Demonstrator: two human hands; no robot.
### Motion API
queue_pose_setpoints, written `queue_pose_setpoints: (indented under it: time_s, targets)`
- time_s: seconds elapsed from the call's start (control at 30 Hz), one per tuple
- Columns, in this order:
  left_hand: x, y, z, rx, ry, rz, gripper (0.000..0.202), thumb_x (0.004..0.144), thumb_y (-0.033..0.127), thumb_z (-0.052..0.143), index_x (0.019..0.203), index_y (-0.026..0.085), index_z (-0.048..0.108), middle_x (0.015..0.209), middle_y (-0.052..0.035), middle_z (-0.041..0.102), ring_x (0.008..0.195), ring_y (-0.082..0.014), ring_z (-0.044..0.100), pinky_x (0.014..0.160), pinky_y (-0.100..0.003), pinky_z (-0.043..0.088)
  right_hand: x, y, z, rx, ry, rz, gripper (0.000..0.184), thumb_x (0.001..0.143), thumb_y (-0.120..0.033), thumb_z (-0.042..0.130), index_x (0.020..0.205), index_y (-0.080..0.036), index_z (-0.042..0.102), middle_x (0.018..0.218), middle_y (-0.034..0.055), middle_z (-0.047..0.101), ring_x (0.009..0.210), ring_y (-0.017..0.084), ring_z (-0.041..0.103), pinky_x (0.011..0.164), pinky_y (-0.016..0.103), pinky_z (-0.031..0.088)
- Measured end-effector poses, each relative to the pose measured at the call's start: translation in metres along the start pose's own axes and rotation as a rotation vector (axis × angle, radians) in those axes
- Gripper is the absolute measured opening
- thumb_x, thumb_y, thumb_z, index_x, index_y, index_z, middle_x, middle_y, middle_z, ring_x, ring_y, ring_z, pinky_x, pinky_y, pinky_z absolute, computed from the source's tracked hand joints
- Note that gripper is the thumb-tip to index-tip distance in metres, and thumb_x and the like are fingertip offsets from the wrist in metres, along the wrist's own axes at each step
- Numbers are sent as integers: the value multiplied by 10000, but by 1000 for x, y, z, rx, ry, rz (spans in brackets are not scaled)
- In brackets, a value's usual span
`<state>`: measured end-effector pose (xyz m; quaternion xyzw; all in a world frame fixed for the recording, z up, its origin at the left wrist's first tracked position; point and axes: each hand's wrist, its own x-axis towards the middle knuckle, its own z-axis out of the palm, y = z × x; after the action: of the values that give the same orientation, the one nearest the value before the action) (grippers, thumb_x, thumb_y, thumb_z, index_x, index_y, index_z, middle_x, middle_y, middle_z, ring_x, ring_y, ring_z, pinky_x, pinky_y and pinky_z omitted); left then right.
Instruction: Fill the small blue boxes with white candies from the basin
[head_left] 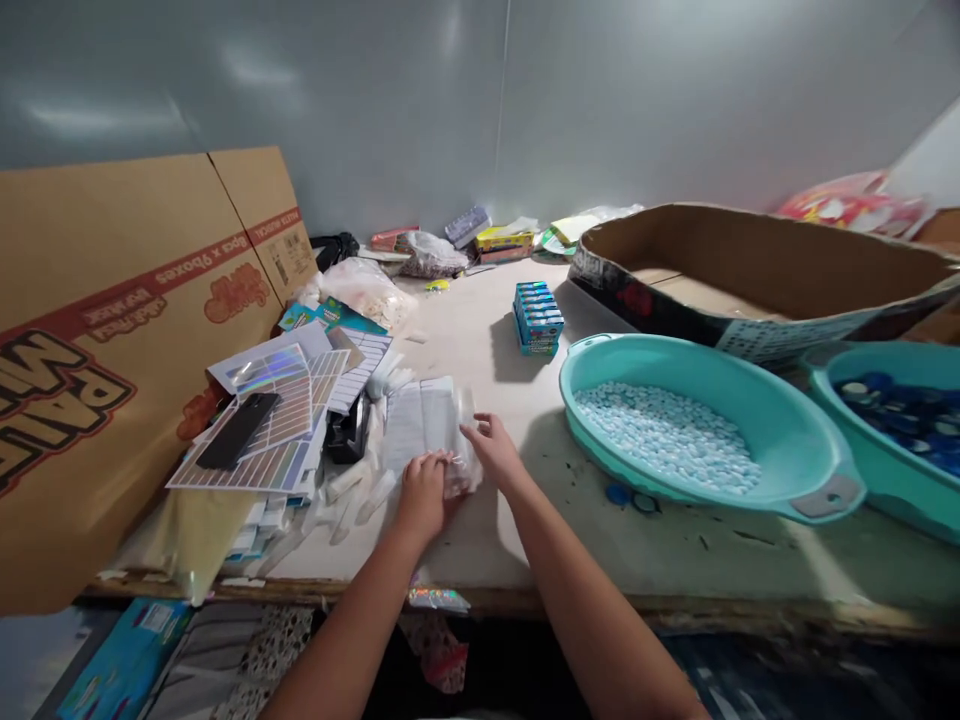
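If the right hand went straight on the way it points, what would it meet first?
The right hand would likely meet the clear plastic just ahead; whether they touch is unclear.

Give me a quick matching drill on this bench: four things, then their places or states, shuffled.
1. Clear plastic packaging
2. Dark flat slab
3. Small blue boxes
4. Left-hand turquoise basin

A. Holding many pale pieces
B. Lying on striped sheets
C. Between the left hand and right hand
D. Grouped in a row

Pairs: 1-C, 2-B, 3-D, 4-A
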<state>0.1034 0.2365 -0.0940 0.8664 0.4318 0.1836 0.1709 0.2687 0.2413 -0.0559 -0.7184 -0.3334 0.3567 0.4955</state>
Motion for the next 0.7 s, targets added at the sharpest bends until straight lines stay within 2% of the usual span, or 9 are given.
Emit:
queue_pose_setpoints:
  time_s: [0.1, 0.2, 0.33, 0.4, 0.43, 0.5, 0.57, 0.63, 0.7]
  targets:
    - [2, 1, -3, -25, 49, -7, 515, 894, 308, 631, 1385, 157, 595, 1397, -144, 644, 1291, -307, 548, 1147, -445, 386, 4, 1, 1, 194, 15, 54, 508, 804, -431, 656, 1244, -207, 537, 1231, 103, 656, 1023, 195, 655, 824, 265, 526]
    - [1, 3, -4, -12, 65, -20, 598, 813, 274, 684, 1393, 167, 593, 1394, -152, 643, 1310, -329, 541, 1147, -472, 378, 6, -2, -4, 328, -13, 140, 461, 826, -432, 641, 1211, -209, 523, 1111, 103, 685, 820, 161, 660, 655, 242, 510]
    - [0, 5, -2, -36, 65, -46, 829, 698, 203, 721, 1496, 194, 500, 1398, -156, 636, 1324, -338, 537, 1143, -479, 380, 3, -8, -11, 399, -149, 215, 272, 821, -385, 677, 957, -161, 604, 841, 63, 677, 532, 85, 504, 490, 208, 392]
    - [0, 3, -1, -122, 100, -24, 855, 686, 152, 697, 1513, 183, 483, 1379, -168, 648, 1309, -341, 557, 1137, -498, 391, 1, -10, -12, 405, -186, 223, 265, 799, -393, 719, 839, -155, 611, 731, 21, 624, 473, 59, 415, 448, 198, 329]
    - [1, 2, 0, -178, 124, -1, 806, 704, 140, 677, 1492, 177, 512, 1371, -170, 656, 1307, -341, 563, 1139, -511, 394, 1, -10, -11, 405, -189, 223, 277, 790, -402, 735, 798, -156, 606, 687, -1, 590, 463, 55, 391, 439, 196, 311]
    - [2, -1, 2, -281, 168, 45, 586, 797, 154, 612, 1382, 176, 622, 1358, -156, 674, 1313, -325, 574, 1154, -528, 393, 3, -8, -11, 400, -166, 216, 288, 791, -415, 735, 769, -162, 598, 647, -26, 542, 462, 56, 382, 436, 194, 304]
    - [4, -3, 3, -345, 203, 62, 389, 907, 193, 515, 1246, 181, 706, 1325, -132, 703, 1291, -290, 605, 1165, -512, 406, 7, -6, -12, 385, -114, 207, 275, 811, -422, 703, 792, -164, 612, 668, -22, 552, 479, 64, 400, 441, 195, 319]
    - [7, -5, 3, -391, 244, 54, 364, 964, 215, 443, 1186, 186, 730, 1287, -118, 726, 1249, -255, 642, 1154, -477, 442, 12, -4, -14, 361, -59, 196, 261, 832, -424, 661, 841, -163, 641, 732, 3, 595, 511, 75, 438, 447, 194, 336]
    - [9, -7, 1, -439, 311, 33, 376, 977, 214, 423, 1202, 184, 722, 1265, -118, 737, 1219, -237, 667, 1135, -448, 478, 18, -2, -16, 346, -31, 181, 269, 854, -431, 609, 880, -168, 662, 837, 41, 645, 566, 90, 509, 473, 190, 384]
